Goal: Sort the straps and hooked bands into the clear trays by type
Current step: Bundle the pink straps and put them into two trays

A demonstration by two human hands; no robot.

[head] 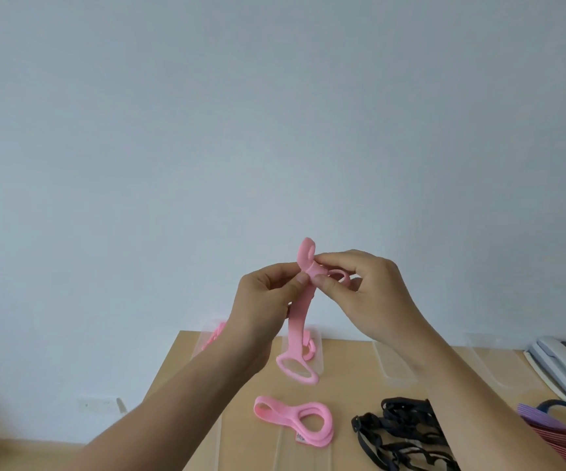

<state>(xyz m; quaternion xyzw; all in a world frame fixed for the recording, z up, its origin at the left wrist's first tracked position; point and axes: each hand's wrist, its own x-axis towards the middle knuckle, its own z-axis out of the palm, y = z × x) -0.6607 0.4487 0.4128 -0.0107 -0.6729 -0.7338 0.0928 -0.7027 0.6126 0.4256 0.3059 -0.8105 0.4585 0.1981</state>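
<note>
Head view: we see both hands raised in front of a plain pale wall, above the far edge of the light wooden bench [186,375].
Far-left tray: a clear plastic tray [203,341] at the bench's back edge shows pink pieces inside; we would send the held piece there if its type matches, though our left arm hides most of it.
Left hand: our left hand [264,294] pinches the long soft pink silicone strap [296,328] just below its curled top; the grip is closed on it.
Strap: it hangs from our fingers, its large oval loop dangling just above a second clear tray [320,355].
Right hand: our right hand [366,290] is closed on the strap's upper ring end, close against the left.
Doing it well: we judge we should uncurl the top gently, keep one hand holding throughout, then lower it flat.
Bench, right: a folded pink looped strap [295,421], a tangle of black hooked bands [400,433] and purple and red ribbed straps [557,433] wait unsorted.
</note>
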